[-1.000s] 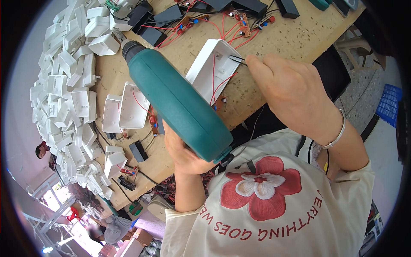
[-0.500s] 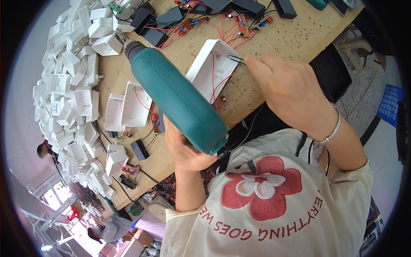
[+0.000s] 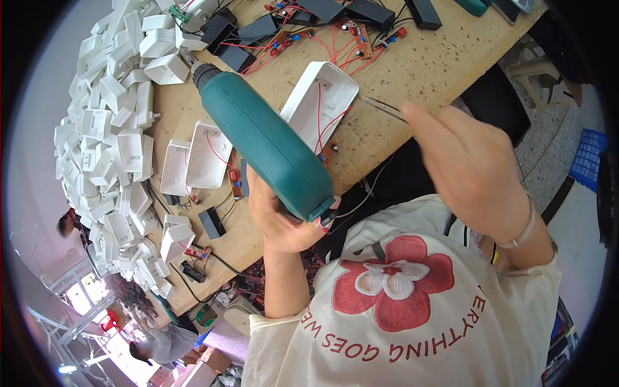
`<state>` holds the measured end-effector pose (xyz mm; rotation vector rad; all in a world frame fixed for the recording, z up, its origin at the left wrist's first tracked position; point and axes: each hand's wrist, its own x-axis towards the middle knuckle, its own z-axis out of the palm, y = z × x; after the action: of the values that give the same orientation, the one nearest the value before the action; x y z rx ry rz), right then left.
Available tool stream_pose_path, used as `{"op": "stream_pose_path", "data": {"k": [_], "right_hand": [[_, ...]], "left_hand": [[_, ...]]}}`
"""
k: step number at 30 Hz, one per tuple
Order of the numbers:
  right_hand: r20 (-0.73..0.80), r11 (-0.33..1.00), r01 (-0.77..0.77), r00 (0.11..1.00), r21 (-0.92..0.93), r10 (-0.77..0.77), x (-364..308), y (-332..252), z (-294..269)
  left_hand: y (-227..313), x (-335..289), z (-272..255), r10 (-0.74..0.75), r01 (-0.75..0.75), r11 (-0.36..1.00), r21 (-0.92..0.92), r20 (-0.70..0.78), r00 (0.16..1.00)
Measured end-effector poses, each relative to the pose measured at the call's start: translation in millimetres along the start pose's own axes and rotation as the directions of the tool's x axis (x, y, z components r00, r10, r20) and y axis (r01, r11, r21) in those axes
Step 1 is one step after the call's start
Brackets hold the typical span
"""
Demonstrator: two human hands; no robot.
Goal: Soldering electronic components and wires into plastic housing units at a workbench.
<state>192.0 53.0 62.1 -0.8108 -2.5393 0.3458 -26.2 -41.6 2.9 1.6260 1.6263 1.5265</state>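
Note:
My left hand is wrapped round a long green gun-shaped tool with a dark collar and narrow metal tip. The tip points toward the piled white cases at the upper left; its exact kind I cannot tell from above. In my right hand, pinched between thumb and fingers, is a pair of tweezers. Their points are beside the right edge of an open white plastic case, apart from it. Red wires run inside that case to a small circuit board at its near end. The green tool hides the case's left side.
Many white cases are heaped along the left of the wooden table. Two open cases lie left of the tool. Black boxes and wired circuit boards lie at the far side. Other people sit at lower left.
My right hand has drawn the tweezers out of the white case, moving right and toward me. The green tool in my left hand has shifted only slightly.

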Motion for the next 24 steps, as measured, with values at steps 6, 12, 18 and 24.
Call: {"op": "stream_pose_path", "data": {"k": [6,12,18,24], "right_hand": [[0.180,0.940,-0.301,0.927,-0.163,0.328,-79,18,-50],[0.159,0.652,-0.528,0.698,-0.544,0.698,-171,108,-28],[0.110,0.624,-0.576,0.682,-0.529,0.723,-220,148,-26],[-0.166,0.759,-0.644,0.762,-0.098,0.626,-133,106,-39]], "left_hand": [[-2,-8,-3,-0.072,0.077,0.985,-0.154,0.035,0.997],[-1,-2,5,-0.022,0.026,0.966,-0.256,0.017,1.000],[-1,0,4,-0.023,0.028,0.989,-0.143,0.031,0.999],[4,-9,1,0.009,-0.009,1.000,0.012,-0.030,1.000]]}}
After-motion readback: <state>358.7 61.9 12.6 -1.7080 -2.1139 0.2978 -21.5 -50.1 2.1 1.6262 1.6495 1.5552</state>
